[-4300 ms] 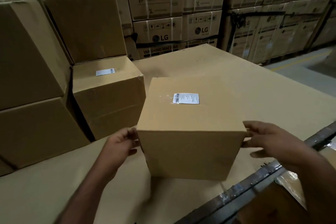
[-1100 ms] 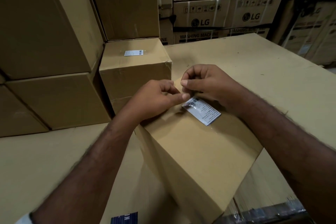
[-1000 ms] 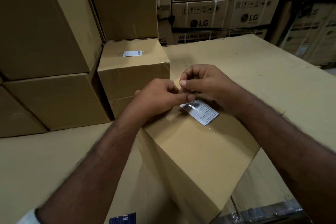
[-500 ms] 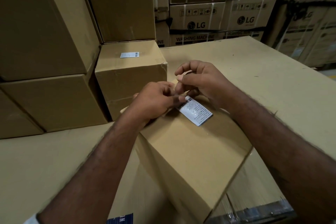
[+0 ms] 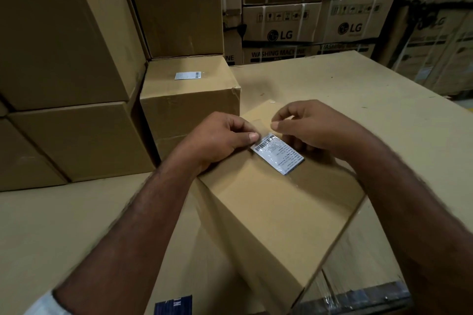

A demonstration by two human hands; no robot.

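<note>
Shifted, head view: right hand (image 5: pixel 309 130) pulled slightly off left hand (image 5: pixel 217 140), small gap between | left: curled, thumb tip at far corner of barcode label (image 5: pixel 279 155), grip unclear | right: pinching clear tape (image 5: pixel 257 124) edge just above label | label flat on top of cardboard box (image 5: pixel 268 212), near its far corner | box on cardboard sheet (image 5: pixel 371 100), beside stacked cartons (image 5: pixel 64 33)

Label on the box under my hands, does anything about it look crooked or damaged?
The label lies square with the box edges, but the clear film over it is wrinkled at the barcode end, where the left hand pinches it. The box behind has a creased front.
</note>
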